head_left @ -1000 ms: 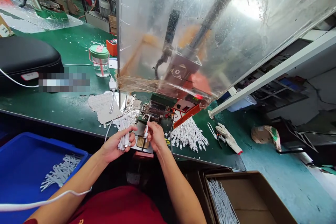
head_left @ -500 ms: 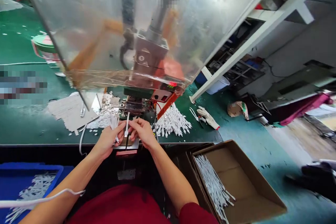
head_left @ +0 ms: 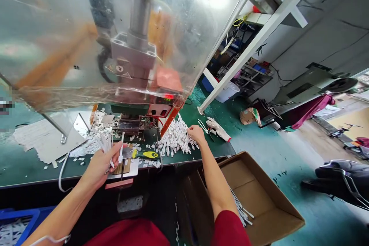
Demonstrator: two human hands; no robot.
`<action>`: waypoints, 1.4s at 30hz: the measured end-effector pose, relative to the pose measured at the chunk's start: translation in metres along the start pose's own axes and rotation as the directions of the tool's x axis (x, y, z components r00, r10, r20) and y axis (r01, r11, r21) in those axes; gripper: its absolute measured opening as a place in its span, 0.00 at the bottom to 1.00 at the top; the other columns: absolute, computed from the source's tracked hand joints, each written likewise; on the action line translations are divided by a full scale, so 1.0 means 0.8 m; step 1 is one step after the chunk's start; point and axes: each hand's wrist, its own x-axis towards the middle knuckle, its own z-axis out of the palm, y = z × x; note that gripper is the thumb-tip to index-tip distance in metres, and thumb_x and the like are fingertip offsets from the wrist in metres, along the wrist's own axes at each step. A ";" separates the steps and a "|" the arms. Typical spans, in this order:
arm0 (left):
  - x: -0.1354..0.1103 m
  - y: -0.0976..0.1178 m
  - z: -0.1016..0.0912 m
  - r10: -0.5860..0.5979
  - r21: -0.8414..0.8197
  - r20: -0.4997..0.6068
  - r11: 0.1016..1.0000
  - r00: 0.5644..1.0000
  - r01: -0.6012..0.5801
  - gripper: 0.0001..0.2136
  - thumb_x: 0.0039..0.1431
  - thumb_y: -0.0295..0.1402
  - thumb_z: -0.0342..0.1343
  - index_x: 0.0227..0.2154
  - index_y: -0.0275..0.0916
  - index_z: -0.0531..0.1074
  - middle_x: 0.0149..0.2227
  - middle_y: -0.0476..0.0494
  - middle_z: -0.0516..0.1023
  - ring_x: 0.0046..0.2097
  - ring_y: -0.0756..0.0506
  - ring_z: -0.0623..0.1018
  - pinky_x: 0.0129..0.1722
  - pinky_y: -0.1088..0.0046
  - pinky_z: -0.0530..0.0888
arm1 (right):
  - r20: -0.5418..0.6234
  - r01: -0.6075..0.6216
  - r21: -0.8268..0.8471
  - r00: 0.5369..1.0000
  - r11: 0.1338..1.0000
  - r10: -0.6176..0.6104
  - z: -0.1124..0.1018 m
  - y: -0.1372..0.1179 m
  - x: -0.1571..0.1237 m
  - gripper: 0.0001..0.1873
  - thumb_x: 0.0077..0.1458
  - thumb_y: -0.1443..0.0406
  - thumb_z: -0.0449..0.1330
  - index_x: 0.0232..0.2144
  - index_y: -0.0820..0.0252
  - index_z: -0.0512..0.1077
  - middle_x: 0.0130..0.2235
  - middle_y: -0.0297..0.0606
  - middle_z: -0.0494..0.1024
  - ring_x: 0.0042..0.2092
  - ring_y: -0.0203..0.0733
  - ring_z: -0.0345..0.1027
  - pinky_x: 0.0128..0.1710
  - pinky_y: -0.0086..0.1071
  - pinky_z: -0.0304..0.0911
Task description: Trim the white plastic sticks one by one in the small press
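My left hand [head_left: 101, 165] is closed around a bunch of short white cables [head_left: 106, 143] with flat ends. One white cable [head_left: 121, 148] stands apart from the bunch, upright between thumb and fingers, its top near the press. That hand is in front of the press's metal block [head_left: 128, 126]. My right hand [head_left: 196, 133] touches the right side of a heap of similar white cables [head_left: 176, 135]. Its fingers are bent together, and whatever is between them is hidden. A scraper with a yellow and black handle [head_left: 147, 155] lies between the hands.
A clear plastic shield [head_left: 184, 46] hangs over the press. White scraps [head_left: 93, 138] and a sheet of card [head_left: 43, 138] lie to the left. Beyond the heap are pliers [head_left: 210, 132] and a glove [head_left: 219, 127]. Below stand a cardboard box [head_left: 268, 200] and a blue bin [head_left: 36, 219].
My right hand has left the press and reached right to the heap. My left hand stays near the press with its bunch. The view has turned right, and the scraper now shows.
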 end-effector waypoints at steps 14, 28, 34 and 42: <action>-0.028 0.019 -0.020 -0.032 -0.001 0.062 0.999 0.998 0.032 0.16 0.45 0.42 0.68 0.23 0.34 0.72 0.14 0.57 0.58 0.15 0.57 0.57 0.10 0.87 0.52 | 0.024 0.091 -0.034 0.996 0.995 -0.090 -0.009 0.031 -0.020 0.05 0.48 0.66 0.59 0.23 0.59 0.73 0.26 0.35 0.76 0.29 0.38 0.66 0.29 0.29 0.52; -0.044 0.029 -0.054 -0.102 -0.481 0.125 0.864 0.987 0.150 0.11 0.60 0.19 0.50 0.40 0.35 0.74 0.29 0.46 0.72 0.32 0.46 0.78 0.38 0.58 0.83 | -0.193 0.104 0.743 0.979 0.661 0.062 0.008 -0.008 -0.071 0.11 0.46 0.58 0.63 0.25 0.57 0.67 0.26 0.35 0.75 0.23 0.36 0.62 0.22 0.29 0.57; -0.039 0.028 -0.057 -0.104 -0.584 0.256 0.776 0.961 0.239 0.08 0.63 0.22 0.50 0.31 0.35 0.72 0.22 0.53 0.62 0.23 0.53 0.69 0.28 0.72 0.80 | 0.273 -0.258 0.953 0.958 0.159 -0.082 0.007 -0.071 -0.138 0.22 0.33 0.61 0.75 0.30 0.59 0.71 0.26 0.31 0.76 0.19 0.26 0.57 0.16 0.20 0.50; -0.030 0.025 -0.052 -0.115 -0.628 0.306 0.722 0.945 0.291 0.08 0.65 0.28 0.52 0.29 0.35 0.71 0.21 0.53 0.63 0.25 0.52 0.70 0.35 0.67 0.80 | 0.465 -0.395 0.885 0.776 0.247 -0.427 0.068 -0.194 -0.204 0.21 0.47 0.52 0.68 0.22 0.59 0.64 0.20 0.31 0.75 0.13 0.24 0.47 0.12 0.22 0.39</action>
